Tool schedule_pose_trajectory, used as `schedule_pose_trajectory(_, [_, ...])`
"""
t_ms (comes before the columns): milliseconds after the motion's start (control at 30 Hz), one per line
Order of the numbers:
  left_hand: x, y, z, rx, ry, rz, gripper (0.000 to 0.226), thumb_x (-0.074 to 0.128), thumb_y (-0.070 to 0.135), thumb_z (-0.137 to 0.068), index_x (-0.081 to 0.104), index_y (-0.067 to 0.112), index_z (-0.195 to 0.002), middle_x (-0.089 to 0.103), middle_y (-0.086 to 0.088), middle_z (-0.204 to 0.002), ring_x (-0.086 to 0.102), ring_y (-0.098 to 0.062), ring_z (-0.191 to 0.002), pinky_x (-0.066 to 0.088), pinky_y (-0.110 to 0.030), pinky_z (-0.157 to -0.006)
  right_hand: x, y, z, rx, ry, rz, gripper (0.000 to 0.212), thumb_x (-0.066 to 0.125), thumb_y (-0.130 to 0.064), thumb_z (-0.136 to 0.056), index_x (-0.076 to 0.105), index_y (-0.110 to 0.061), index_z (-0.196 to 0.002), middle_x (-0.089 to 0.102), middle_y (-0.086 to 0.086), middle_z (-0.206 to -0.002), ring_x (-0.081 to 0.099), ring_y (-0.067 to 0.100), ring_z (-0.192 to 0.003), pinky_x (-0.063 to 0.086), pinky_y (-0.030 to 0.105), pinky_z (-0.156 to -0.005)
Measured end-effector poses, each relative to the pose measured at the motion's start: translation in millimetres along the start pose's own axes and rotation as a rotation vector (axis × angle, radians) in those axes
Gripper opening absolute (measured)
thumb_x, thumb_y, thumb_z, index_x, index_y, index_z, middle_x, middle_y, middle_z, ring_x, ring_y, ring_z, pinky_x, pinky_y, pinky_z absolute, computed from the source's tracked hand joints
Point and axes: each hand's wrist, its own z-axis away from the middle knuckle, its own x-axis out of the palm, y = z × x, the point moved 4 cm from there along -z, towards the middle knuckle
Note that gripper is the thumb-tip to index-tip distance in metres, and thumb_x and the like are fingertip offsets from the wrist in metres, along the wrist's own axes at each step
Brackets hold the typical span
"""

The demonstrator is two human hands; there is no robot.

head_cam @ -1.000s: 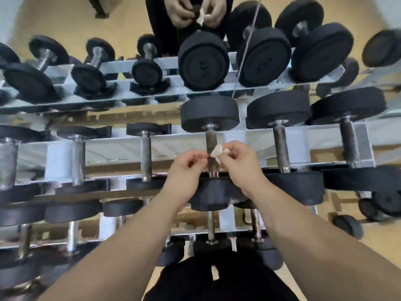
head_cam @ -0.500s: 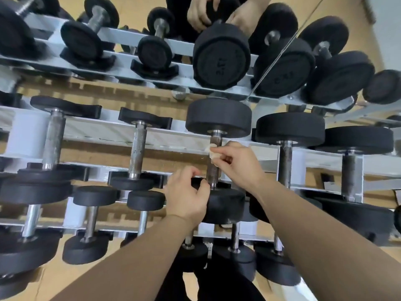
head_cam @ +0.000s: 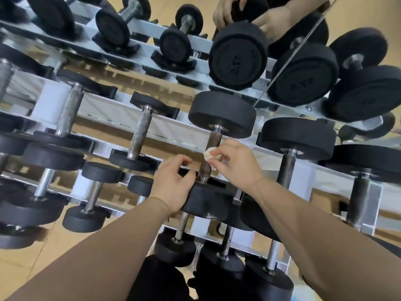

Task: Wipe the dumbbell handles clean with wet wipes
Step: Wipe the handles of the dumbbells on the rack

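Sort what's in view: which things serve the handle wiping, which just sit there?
In the job: white crumpled wet wipe, pinched by the right hand; knurled steel handle of the black round-headed dumbbell; left hand gripping its near head.
Lying about: steel-handled black dumbbell to its left; dark-handled black dumbbell to its right; large black top-tier dumbbell; white metal rack.

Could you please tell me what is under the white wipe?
The knurled metal handle of a black dumbbell; the right hand pinches the crumpled white wipe against it. The stretch beneath is hidden.

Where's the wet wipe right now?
Head view, centre, middle rack: right hand pinches the wet wipe against the handle of the dumbbell the left hand grips.
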Motion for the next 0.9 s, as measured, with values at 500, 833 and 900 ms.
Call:
schedule_pose_trajectory(500, [-6.4,43.6,-17.5,-0.040,-0.130,0.243,0.012,0.078,0.016,-0.087,0.078,0.025,-0.095,0.075,-0.009,-0.089,0.069,-0.023,-0.080,0.057,-0.046,-0.091,-6.1,-24.5,14.9,0.515,-0.013,-0.831,0.032,0.064,0.012,-0.082,0.073,-0.017,-0.091,0.067,0.000,-0.081,0.061,0.011,-0.071,0.051,0.023,-0.065])
schedule_pose_trajectory(833, [5.0,45.7,-30.2,-0.121,0.061,-0.060,0.019,0.077,0.032,-0.086,0.065,0.021,-0.075,0.066,0.004,-0.071,0.062,-0.015,-0.070,0.049,-0.029,-0.065,-10.4,-10.6,16.0,0.168,0.224,-0.085,0.009,0.070,-0.017,-0.088,0.073,-0.025,-0.088,0.056,-0.004,-0.091,0.058,0.013,-0.083,0.048,0.025,-0.078])
schedule_pose_trajectory(900, [7.9,44.5,-33.0,-0.137,0.029,-0.090,0.018,0.073,0.032,-0.087,0.068,0.022,-0.073,0.066,0.005,-0.069,0.063,-0.016,-0.071,0.046,-0.028,-0.063,-1.6,-17.5,16.1,-0.074,0.121,0.086,0.012,0.068,-0.023,-0.088,0.077,-0.018,-0.096,0.058,-0.001,-0.091,0.057,0.020,-0.086,0.051,0.032,-0.078])
